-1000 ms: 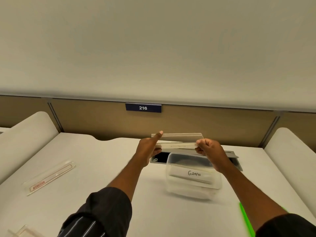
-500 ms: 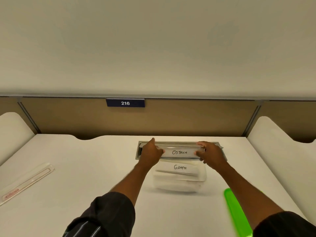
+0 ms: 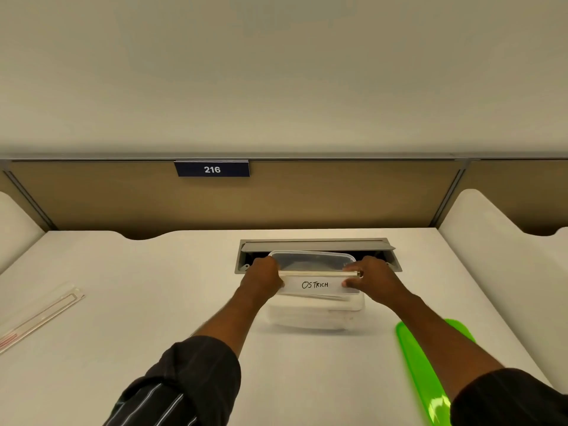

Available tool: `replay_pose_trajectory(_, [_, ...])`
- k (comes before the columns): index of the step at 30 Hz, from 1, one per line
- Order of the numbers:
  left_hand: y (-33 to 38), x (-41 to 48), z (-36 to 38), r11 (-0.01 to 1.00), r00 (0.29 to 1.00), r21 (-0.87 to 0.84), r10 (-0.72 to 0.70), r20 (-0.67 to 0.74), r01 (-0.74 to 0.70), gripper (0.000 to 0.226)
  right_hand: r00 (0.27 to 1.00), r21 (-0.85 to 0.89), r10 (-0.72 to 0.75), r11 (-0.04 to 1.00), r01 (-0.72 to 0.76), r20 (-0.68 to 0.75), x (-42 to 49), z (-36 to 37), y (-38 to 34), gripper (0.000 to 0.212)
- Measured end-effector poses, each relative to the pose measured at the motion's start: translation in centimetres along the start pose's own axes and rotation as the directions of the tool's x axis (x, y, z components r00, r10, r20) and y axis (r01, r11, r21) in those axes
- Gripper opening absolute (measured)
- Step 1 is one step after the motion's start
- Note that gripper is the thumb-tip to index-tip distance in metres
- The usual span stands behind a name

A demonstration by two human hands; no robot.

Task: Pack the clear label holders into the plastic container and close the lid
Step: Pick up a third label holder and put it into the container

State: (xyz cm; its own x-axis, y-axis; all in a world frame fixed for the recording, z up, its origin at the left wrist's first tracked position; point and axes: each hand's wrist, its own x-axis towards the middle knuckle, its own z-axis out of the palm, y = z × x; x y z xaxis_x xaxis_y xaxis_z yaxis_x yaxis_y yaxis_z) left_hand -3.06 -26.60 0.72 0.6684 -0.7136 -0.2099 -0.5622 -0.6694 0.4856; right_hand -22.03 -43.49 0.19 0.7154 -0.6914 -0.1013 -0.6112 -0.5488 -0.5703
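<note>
A clear plastic container [image 3: 316, 315] stands open in the middle of the white desk. My left hand [image 3: 262, 279] and my right hand [image 3: 370, 279] each grip one end of a clear label holder [image 3: 318, 282] with a card reading "OSTRICH". The holder sits low inside the container's front half. More holders lie beneath it, blurred through the wall. Another clear label holder [image 3: 40, 315] with red print lies flat at the desk's left edge. The green lid [image 3: 421, 364] rests on the desk under my right forearm.
A grey cable tray [image 3: 316, 245] with a raised flap is sunk into the desk right behind the container. A brown partition with a "216" sign [image 3: 212, 169] closes the back. White side panels flank the desk.
Both hands have lowered the "OSTRICH" holder from above the container down into it, covering the "GIRAFFE" holder. The view has shifted left to right across the desk.
</note>
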Motion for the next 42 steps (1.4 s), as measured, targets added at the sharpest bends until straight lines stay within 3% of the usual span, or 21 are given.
replay_pose_trajectory(4, [-0.6, 0.5, 0.7, 0.998, 0.998, 0.039, -0.054, 0.043, 0.052, 0.053, 1.0, 0.037, 0.004, 0.999, -0.004, 0.005, 0.0, 0.7, 0.2, 0.04])
replay_pose_trajectory(8, [-1.0, 1.0, 1.6, 0.997, 0.998, 0.066, -0.045, 0.048, 0.042, 0.047, 0.996, -0.013, 0.013, 1.0, -0.012, 0.083, 0.3, 1.0, 0.3, 0.042])
replay_pose_trajectory(14, [-0.8, 1.6, 2.2, 0.975, 0.999, 0.221, -0.023, 0.037, 0.014, 0.04, 0.975, -0.199, 0.003, 0.979, 0.043, 0.223, 1.4, 1.8, -0.2, 0.042])
replay_pose_trajectory(18, [-0.6, 2.1, 2.6, 0.93, 0.999, 0.367, 0.01, 0.047, -0.026, 0.033, 0.956, -0.298, 0.028, 0.952, 0.064, 0.293, 2.0, 2.6, 0.0, 0.055])
replay_pose_trajectory(28, [-0.8, 2.5, 3.7, 0.874, 0.994, 0.481, 0.014, 0.112, -0.067, 0.032, 0.952, -0.563, 0.008, 0.808, 0.174, 0.305, 2.7, 3.8, -0.5, 0.048])
replay_pose_trajectory(34, [-0.9, 2.5, 4.2, 0.765, 0.985, 0.621, 0.117, 0.123, -0.168, 0.026, 0.943, -0.693, -0.031, 0.671, 0.265, 0.331, 2.4, 4.9, -0.5, 0.04])
replay_pose_trajectory(42, [-0.6, 2.4, 4.5, 0.626, 0.963, 0.734, 0.208, 0.169, -0.264, 0.024, 0.936, -0.717, -0.02, 0.636, 0.284, 0.352, 2.8, 5.3, -0.3, 0.038])
